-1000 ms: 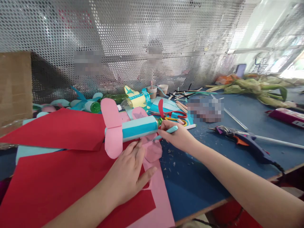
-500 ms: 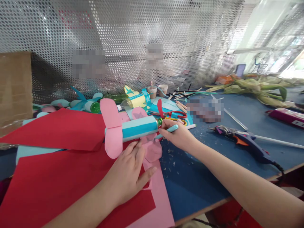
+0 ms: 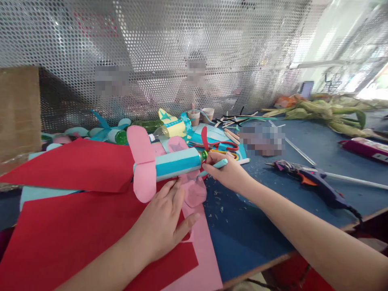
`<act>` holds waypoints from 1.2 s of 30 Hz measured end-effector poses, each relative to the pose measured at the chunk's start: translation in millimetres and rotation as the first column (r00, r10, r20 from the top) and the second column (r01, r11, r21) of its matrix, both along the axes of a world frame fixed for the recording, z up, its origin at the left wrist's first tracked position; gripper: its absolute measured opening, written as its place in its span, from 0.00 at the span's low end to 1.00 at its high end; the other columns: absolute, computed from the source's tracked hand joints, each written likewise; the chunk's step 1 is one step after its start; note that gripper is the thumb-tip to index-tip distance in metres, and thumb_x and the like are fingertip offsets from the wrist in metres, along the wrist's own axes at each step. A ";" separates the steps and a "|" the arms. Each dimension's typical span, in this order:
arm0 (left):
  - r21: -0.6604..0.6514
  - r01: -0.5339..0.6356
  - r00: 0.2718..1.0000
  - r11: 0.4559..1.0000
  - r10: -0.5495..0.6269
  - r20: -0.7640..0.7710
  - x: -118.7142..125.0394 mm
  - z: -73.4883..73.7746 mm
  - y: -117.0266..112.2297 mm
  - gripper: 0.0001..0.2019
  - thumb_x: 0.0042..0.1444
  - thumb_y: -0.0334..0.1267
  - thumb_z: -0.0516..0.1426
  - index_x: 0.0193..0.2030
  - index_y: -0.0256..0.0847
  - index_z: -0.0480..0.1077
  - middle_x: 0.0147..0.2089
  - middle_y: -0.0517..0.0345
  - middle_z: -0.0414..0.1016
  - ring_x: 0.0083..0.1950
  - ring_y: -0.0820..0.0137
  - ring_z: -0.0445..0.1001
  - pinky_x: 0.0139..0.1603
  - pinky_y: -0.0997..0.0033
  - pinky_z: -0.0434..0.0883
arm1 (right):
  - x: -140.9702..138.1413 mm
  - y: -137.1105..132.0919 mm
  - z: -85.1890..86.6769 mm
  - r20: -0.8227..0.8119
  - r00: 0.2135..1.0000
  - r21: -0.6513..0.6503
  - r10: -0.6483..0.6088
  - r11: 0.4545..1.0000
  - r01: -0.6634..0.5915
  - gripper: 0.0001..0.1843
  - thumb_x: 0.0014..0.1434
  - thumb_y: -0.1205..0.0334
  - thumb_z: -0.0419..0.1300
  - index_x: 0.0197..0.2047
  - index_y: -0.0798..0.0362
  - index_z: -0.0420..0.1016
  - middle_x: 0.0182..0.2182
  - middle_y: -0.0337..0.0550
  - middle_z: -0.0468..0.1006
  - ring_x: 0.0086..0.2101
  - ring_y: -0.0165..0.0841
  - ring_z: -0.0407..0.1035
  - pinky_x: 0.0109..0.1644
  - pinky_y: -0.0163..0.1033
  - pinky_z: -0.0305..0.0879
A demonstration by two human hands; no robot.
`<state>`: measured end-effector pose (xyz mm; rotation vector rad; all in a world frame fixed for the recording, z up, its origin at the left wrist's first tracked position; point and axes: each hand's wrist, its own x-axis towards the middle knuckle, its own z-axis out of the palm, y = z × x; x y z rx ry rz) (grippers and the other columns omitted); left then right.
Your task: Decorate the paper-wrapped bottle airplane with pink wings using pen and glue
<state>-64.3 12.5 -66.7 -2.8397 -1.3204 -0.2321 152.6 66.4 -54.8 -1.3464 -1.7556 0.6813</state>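
A craft airplane (image 3: 172,165) made of a bottle wrapped in light and dark blue paper, with pink paper wings, lies across red and pink sheets. My left hand (image 3: 162,222) rests flat on the paper just below its body, fingers spread and touching the pink wing. My right hand (image 3: 226,173) is at the plane's nose by the green cap, fingers pinched round a light blue pen (image 3: 214,167) whose tip points at the pink wing.
Red paper sheets (image 3: 69,226) cover the left of the blue table (image 3: 273,202). A blue glue gun (image 3: 315,181) lies at right, with red scissors (image 3: 226,145), other bottle planes (image 3: 169,127), small cups (image 3: 200,115) and corn husks (image 3: 327,111) behind. A perforated metal screen stands at the back.
Almost nothing differs. My right hand with the pen has shifted very slightly at the plane's nose; my left hand stays put.
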 end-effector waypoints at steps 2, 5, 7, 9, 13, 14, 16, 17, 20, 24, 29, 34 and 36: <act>-0.008 -0.001 1.000 1.000 0.001 -0.003 0.1 0.2 -0.2 0.33 0.64 0.55 0.45 0.65 0.30 0.56 0.67 0.37 0.59 0.68 0.46 0.56 0.60 0.42 0.65 | -0.8 -0.9 0.2 -0.046 0.998 -0.018 0.031 0.999 -0.032 0.10 0.52 0.63 0.56 0.22 0.50 0.59 0.16 0.31 0.65 0.21 0.28 0.58 0.28 0.34 0.53; -0.016 0.000 1.000 1.000 0.001 0.001 0.0 0.4 0.0 0.33 0.64 0.56 0.45 0.65 0.30 0.57 0.67 0.37 0.60 0.68 0.47 0.56 0.61 0.43 0.64 | -3.6 -2.7 -0.7 -0.137 0.986 -0.025 0.096 0.995 -0.100 0.10 0.53 0.61 0.57 0.23 0.50 0.60 0.16 0.31 0.65 0.20 0.27 0.57 0.27 0.34 0.53; -0.013 0.002 1.000 1.000 -0.002 0.013 -0.2 0.4 0.3 0.32 0.64 0.56 0.45 0.65 0.31 0.56 0.66 0.38 0.61 0.68 0.48 0.56 0.61 0.45 0.64 | -6.3 -3.2 -2.6 -0.192 0.973 -0.031 0.129 0.990 -0.137 0.09 0.53 0.60 0.58 0.25 0.51 0.62 0.17 0.31 0.65 0.21 0.27 0.58 0.27 0.34 0.54; -0.009 0.004 1.000 1.000 -0.004 0.018 -0.3 0.2 0.5 0.32 0.64 0.55 0.45 0.65 0.32 0.56 0.66 0.39 0.61 0.68 0.50 0.56 0.61 0.46 0.65 | -9.1 -2.9 -5.3 -0.249 0.956 -0.069 0.156 0.982 -0.178 0.08 0.52 0.59 0.58 0.26 0.51 0.63 0.17 0.30 0.65 0.21 0.27 0.58 0.27 0.34 0.54; -0.003 0.002 1.000 1.000 -0.002 -0.006 0.2 0.0 0.4 0.33 0.64 0.55 0.44 0.65 0.27 0.57 0.67 0.36 0.59 0.68 0.48 0.56 0.61 0.45 0.65 | -13.2 -1.8 -9.6 -0.311 0.938 -0.143 0.157 0.967 -0.209 0.07 0.51 0.61 0.59 0.26 0.51 0.63 0.16 0.30 0.65 0.20 0.27 0.59 0.27 0.34 0.55; 0.000 0.002 1.000 1.000 -0.002 -0.014 0.4 0.1 0.3 0.34 0.64 0.55 0.44 0.65 0.26 0.57 0.67 0.35 0.58 0.68 0.47 0.56 0.61 0.44 0.65 | -13.7 -1.7 -10.1 -0.310 0.938 -0.147 0.154 0.967 -0.208 0.08 0.51 0.61 0.59 0.26 0.51 0.63 0.16 0.30 0.65 0.20 0.26 0.59 0.27 0.34 0.55; 0.007 0.006 1.000 1.000 -0.006 -0.022 0.6 0.2 0.4 0.34 0.64 0.56 0.43 0.65 0.25 0.57 0.67 0.35 0.58 0.68 0.47 0.57 0.61 0.44 0.65 | -14.3 -1.7 -10.6 -0.301 0.939 -0.136 0.165 0.967 -0.214 0.09 0.52 0.60 0.59 0.25 0.51 0.63 0.16 0.30 0.66 0.20 0.27 0.60 0.27 0.34 0.56; 0.013 0.010 1.000 1.000 -0.009 -0.020 0.5 0.1 0.6 0.34 0.64 0.56 0.44 0.65 0.25 0.57 0.67 0.35 0.58 0.68 0.47 0.57 0.60 0.44 0.66 | -14.5 -1.8 -10.6 -0.297 0.938 -0.128 0.177 0.966 -0.223 0.09 0.53 0.60 0.59 0.25 0.51 0.63 0.16 0.31 0.67 0.20 0.27 0.60 0.27 0.34 0.56; 0.036 0.022 1.000 0.999 -0.023 0.005 -0.4 -0.6 1.3 0.33 0.64 0.55 0.45 0.65 0.28 0.56 0.67 0.37 0.60 0.67 0.48 0.58 0.60 0.45 0.66 | -14.7 -2.0 -10.4 -0.296 0.932 -0.110 0.208 0.962 -0.250 0.10 0.53 0.58 0.60 0.25 0.51 0.64 0.17 0.32 0.69 0.21 0.27 0.62 0.27 0.34 0.57; 0.047 0.033 0.999 0.998 -0.034 0.019 -2.2 -2.5 1.9 0.33 0.64 0.55 0.45 0.65 0.30 0.56 0.66 0.38 0.61 0.67 0.49 0.58 0.60 0.46 0.66 | -14.4 -1.1 -11.3 -0.278 0.936 -0.116 0.218 0.959 -0.258 0.11 0.54 0.60 0.60 0.24 0.51 0.63 0.16 0.31 0.68 0.20 0.26 0.61 0.26 0.33 0.56; 0.038 0.026 1.000 0.999 -0.026 0.013 -3.0 -3.6 1.9 0.33 0.64 0.55 0.44 0.66 0.29 0.55 0.67 0.38 0.59 0.68 0.49 0.57 0.61 0.46 0.66 | -14.4 -0.4 -12.7 -0.317 0.927 -0.136 0.202 0.957 -0.255 0.10 0.53 0.60 0.61 0.25 0.51 0.63 0.16 0.31 0.69 0.20 0.27 0.62 0.26 0.33 0.56; 0.037 0.024 1.000 0.999 -0.024 0.000 -3.1 -2.9 2.1 0.32 0.65 0.54 0.44 0.65 0.28 0.56 0.67 0.38 0.60 0.68 0.50 0.57 0.61 0.46 0.66 | -15.1 -1.1 -11.6 -0.319 0.924 -0.135 0.210 0.955 -0.264 0.11 0.53 0.60 0.61 0.24 0.51 0.63 0.16 0.31 0.69 0.20 0.26 0.62 0.26 0.33 0.56; 0.034 0.026 1.000 0.999 -0.026 -0.002 -3.3 -2.8 2.2 0.32 0.65 0.54 0.44 0.66 0.28 0.55 0.67 0.37 0.59 0.68 0.50 0.57 0.61 0.46 0.65 | -15.2 -1.2 -11.3 -0.327 0.920 -0.138 0.214 0.953 -0.270 0.11 0.53 0.60 0.61 0.24 0.51 0.64 0.16 0.31 0.70 0.20 0.26 0.63 0.26 0.33 0.57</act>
